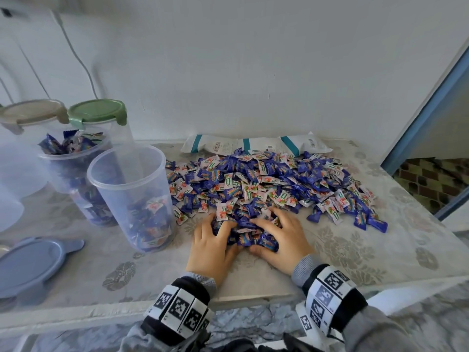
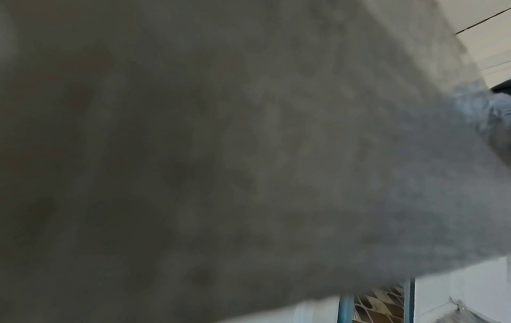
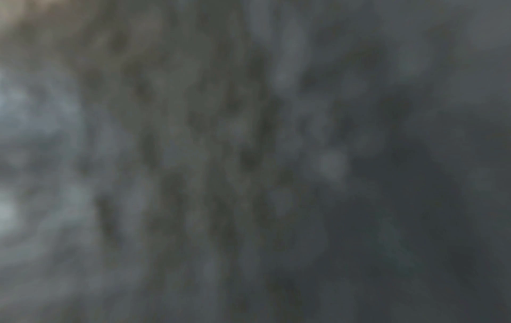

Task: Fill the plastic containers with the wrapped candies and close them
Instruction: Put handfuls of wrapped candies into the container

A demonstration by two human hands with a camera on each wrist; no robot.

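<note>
A wide heap of blue and pink wrapped candies [image 1: 269, 181] covers the middle of the table. At its near edge my left hand [image 1: 215, 237] and right hand [image 1: 276, 232] cup a clump of candies [image 1: 247, 232] between them, fingers curled into it. Left of the hands stands an open clear container [image 1: 132, 196], about a third full. Behind it is a second open container [image 1: 76, 174] filled to the rim. Its blue lid [image 1: 30, 265] lies flat at the near left. Both wrist views are dark and blurred.
Two closed containers, one with a green lid [image 1: 97, 111] and one with a beige lid [image 1: 33, 113], stand at the back left. Empty white candy bags [image 1: 256, 144] lie against the wall. The table's front edge [image 1: 228, 301] is just below my wrists.
</note>
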